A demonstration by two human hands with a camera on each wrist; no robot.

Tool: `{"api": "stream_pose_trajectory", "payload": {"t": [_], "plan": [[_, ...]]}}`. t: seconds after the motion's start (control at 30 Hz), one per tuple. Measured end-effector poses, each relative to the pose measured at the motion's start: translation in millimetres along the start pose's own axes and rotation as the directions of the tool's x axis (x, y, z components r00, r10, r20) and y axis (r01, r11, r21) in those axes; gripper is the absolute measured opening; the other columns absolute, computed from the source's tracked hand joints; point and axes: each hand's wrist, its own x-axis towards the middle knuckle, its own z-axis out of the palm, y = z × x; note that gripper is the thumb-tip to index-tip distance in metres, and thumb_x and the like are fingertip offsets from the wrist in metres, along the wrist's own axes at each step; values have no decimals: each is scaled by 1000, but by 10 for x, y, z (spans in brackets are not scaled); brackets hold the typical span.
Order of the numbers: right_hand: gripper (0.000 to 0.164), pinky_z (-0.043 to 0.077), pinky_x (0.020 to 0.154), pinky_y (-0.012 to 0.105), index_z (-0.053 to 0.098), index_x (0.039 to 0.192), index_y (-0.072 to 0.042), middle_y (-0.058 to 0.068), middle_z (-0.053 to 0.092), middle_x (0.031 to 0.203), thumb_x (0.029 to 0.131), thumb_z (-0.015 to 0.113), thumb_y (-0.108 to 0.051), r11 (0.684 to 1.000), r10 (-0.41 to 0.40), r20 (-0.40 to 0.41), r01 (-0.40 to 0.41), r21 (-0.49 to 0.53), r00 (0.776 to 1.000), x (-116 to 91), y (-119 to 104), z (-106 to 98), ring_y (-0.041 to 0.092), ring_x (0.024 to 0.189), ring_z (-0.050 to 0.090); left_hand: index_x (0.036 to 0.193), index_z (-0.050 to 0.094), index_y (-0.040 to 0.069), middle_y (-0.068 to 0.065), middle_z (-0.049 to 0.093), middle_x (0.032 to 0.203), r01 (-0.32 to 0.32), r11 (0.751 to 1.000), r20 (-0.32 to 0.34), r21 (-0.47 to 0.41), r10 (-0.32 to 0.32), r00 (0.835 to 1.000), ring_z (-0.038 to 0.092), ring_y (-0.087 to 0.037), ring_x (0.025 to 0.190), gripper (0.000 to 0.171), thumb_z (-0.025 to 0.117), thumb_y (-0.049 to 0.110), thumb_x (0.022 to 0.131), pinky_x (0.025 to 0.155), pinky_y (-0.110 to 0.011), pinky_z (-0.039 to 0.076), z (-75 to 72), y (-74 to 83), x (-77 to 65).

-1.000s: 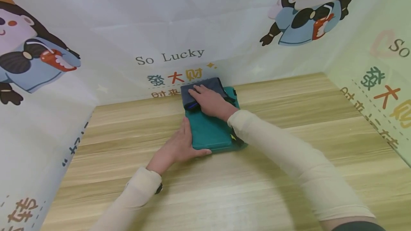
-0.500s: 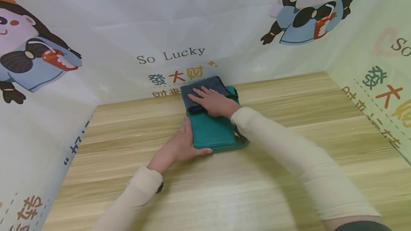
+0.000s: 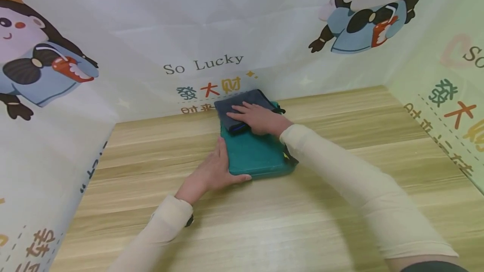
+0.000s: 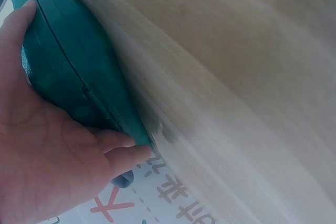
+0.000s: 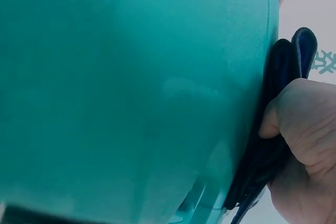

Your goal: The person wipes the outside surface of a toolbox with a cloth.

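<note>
Folded dark fabric (image 3: 224,108) under right grip (image 3: 260,119), teal case (image 3: 255,154) against left grip (image 3: 214,171) (both spread).

Head view: from above, facing forward and down across the surface (image 3: 242,221). Left and right wrist views: close-up; both share the teal case (image 4: 76,45).

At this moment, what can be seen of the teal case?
The teal case looks smooth, leather-like, with rounded corners and a seam along its side. It lies flat on the wood-grain table. A folded navy piece covers its far end; whether attached, I cannot tell. The left hand touches its left side and near edge.
</note>
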Motion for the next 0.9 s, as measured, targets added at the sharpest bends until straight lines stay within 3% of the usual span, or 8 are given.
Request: {"api": "stream_pose_trajectory", "payload": {"t": [0.47,0.9], "plan": [[71,9,108,42,13,149,-25,5,7,153,91,35,9,998,-31,-38,33,54,999,-159,185,36,32,136,4,142,-14,-3,-22,-8,149,-3,1000,23,4,2,1000,14,-33,134,132,47,85,64,103,-39,24,-4,18,5],[70,12,107,47,13,149,-22,10,8,153,90,36,7,996,9,-75,-2,88,997,-302,366,75,36,136,4,141,-13,-5,-23,-7,149,4,1000,20,25,-5,1000,16,-33,133,132,46,85,65,103,-38,24,6,29,2]]}}
